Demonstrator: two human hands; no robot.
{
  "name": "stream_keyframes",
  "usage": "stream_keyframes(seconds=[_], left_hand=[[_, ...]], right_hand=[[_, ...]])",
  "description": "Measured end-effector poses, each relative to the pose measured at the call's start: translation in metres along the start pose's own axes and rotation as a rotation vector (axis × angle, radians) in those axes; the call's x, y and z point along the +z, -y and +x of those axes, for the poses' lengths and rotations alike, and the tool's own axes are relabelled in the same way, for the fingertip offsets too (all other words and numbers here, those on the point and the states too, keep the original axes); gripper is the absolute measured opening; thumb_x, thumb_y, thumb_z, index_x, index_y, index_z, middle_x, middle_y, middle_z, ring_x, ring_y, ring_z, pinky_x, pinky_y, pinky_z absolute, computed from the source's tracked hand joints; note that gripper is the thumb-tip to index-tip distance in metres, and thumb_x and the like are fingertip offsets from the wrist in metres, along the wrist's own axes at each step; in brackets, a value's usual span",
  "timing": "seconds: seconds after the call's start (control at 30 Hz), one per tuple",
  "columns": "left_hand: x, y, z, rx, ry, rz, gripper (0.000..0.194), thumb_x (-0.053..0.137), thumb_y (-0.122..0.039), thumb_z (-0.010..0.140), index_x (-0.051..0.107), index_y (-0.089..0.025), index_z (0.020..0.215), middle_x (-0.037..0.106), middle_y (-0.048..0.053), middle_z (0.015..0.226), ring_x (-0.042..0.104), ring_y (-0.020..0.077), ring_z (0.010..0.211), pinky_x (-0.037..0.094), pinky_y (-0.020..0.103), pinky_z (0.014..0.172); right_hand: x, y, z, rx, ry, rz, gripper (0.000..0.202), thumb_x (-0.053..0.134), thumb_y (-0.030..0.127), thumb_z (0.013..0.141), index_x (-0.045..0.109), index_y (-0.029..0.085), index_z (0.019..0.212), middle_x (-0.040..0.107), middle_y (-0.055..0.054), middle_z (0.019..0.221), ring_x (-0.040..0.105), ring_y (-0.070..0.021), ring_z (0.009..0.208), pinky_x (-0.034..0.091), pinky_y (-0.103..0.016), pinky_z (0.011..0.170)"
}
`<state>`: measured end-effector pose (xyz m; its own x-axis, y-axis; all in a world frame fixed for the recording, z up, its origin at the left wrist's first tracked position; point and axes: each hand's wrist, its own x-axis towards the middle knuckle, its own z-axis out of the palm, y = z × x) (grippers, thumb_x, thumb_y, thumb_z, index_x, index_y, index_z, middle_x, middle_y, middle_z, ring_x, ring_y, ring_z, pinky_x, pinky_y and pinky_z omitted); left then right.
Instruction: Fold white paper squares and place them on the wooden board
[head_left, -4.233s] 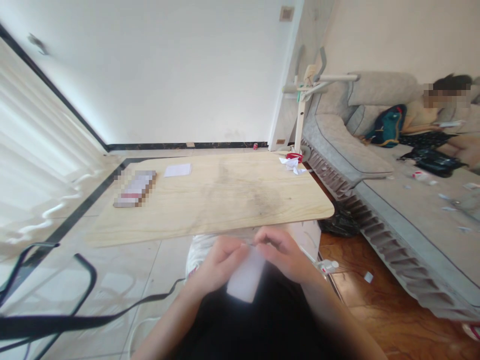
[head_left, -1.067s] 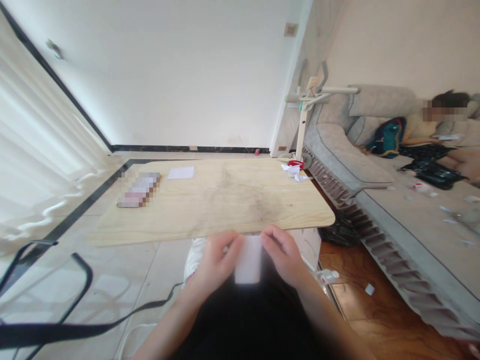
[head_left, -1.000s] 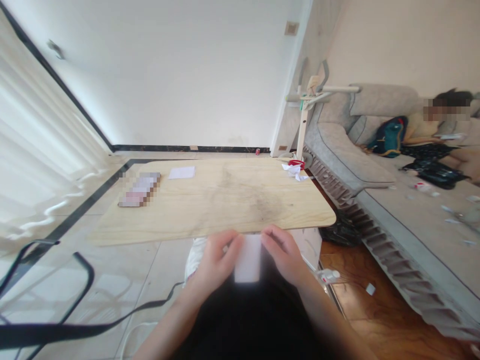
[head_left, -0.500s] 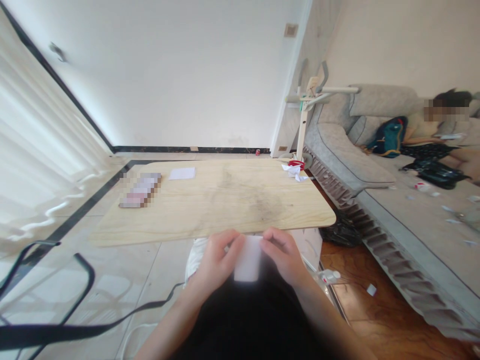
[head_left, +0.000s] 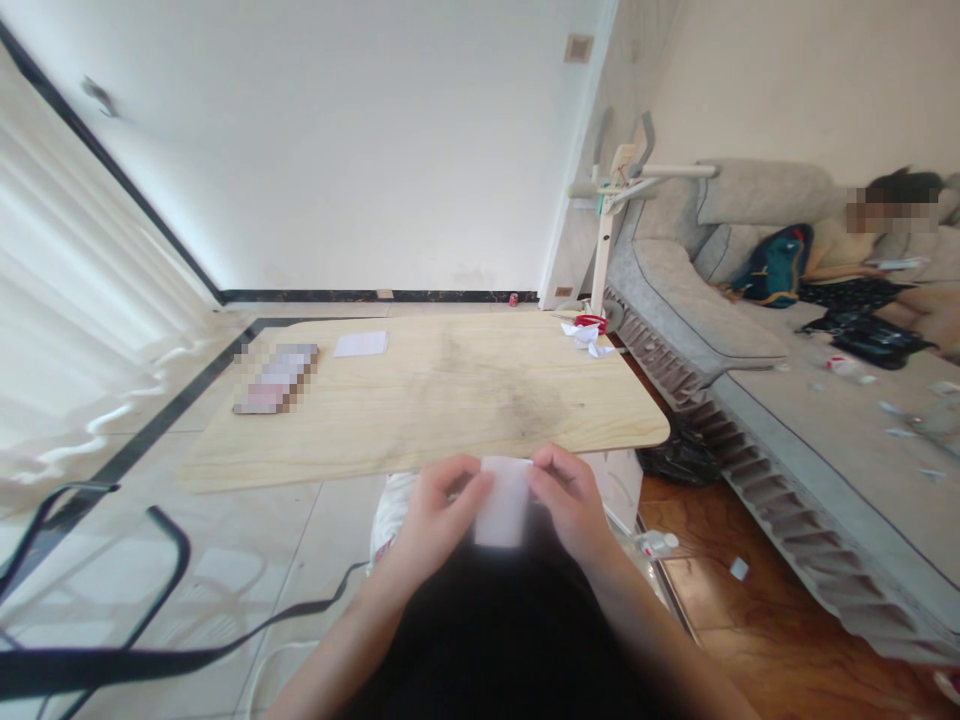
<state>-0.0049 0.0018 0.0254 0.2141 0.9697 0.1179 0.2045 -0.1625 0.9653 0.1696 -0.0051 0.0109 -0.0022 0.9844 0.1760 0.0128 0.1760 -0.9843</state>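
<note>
A white wall (head_left: pixel 375 150) fills the far side; a grey sofa (head_left: pixel 810 430) runs along the right, with a person (head_left: pixel 840 250) seated on it; the pale wooden desk (head_left: pixel 420 400) stretches across the middle, dark smudges on its top; a pale exercise machine (head_left: pixel 602 240) stands beyond its far right corner; on the sofa sit a teal backpack (head_left: pixel 780 265) and, nearer, a black bag (head_left: pixel 870 338); the left hand (head_left: pixel 442 505) and the right hand (head_left: pixel 570 495) are at the desk's near edge, thumb and fingers of each clamped on opposite sides of a small white paper (head_left: pixel 501 503), near its far corners, so that it hangs between them in front of black clothing (head_left: pixel 510 630); on the desk's far left lies a flat item (head_left: pixel 276 378) with a pale and pinkish face, pixelated, so any print is unreadable; a blank-looking sheet (head_left: pixel 360 344) lies just right of it; folded white paper (head_left: pixel 585 336) rests at the far right corner, beside something red (head_left: pixel 592 323); on the floor to the right lies a white bottle (head_left: pixel 660 543), its red label too small to read; far off by the wall stands a small red can (head_left: pixel 513 299), its lettering likewise indistinct.
</note>
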Motion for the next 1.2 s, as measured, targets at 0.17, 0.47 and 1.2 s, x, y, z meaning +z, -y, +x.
stream_keyframes(seconds=[0.17, 0.47, 1.2], left_hand=[[0.001, -0.002, 0.0, -0.05, 0.11, -0.03, 0.026, 0.058, -0.036, 0.089, 0.072, -0.015, 0.087, 0.073, 0.003, 0.081, 0.063, 0.016, 0.071, 0.046, 0.023, 0.062], [0.004, 0.003, 0.001, 0.034, 0.094, 0.093, 0.024, 0.053, -0.033, 0.094, 0.069, -0.017, 0.088, 0.072, 0.001, 0.08, 0.064, 0.0149, 0.073, 0.047, 0.023, 0.065], [0.015, 0.007, 0.001, 0.055, -0.106, 0.098, 0.025, 0.062, -0.026, 0.085, 0.07, -0.019, 0.107, 0.077, 0.002, 0.091, 0.071, 0.0156, 0.076, 0.056, 0.023, 0.07]], right_hand=[[-0.001, -0.002, 0.002, -0.012, -0.089, 0.053, 0.027, 0.059, 0.03, 0.083, 0.049, 0.021, 0.06, 0.048, 0.004, 0.054, 0.043, -0.0121, 0.053, 0.035, -0.025, 0.051], [0.006, -0.007, 0.003, 0.111, 0.019, 0.075, 0.019, 0.068, 0.034, 0.08, 0.063, 0.017, 0.073, 0.059, 0.001, 0.065, 0.052, -0.0141, 0.06, 0.041, -0.025, 0.056], [0.018, -0.018, 0.006, 0.178, -0.288, 0.551, 0.016, 0.079, 0.03, 0.073, 0.071, 0.017, 0.077, 0.066, 0.002, 0.065, 0.058, -0.0118, 0.059, 0.046, -0.023, 0.055]])
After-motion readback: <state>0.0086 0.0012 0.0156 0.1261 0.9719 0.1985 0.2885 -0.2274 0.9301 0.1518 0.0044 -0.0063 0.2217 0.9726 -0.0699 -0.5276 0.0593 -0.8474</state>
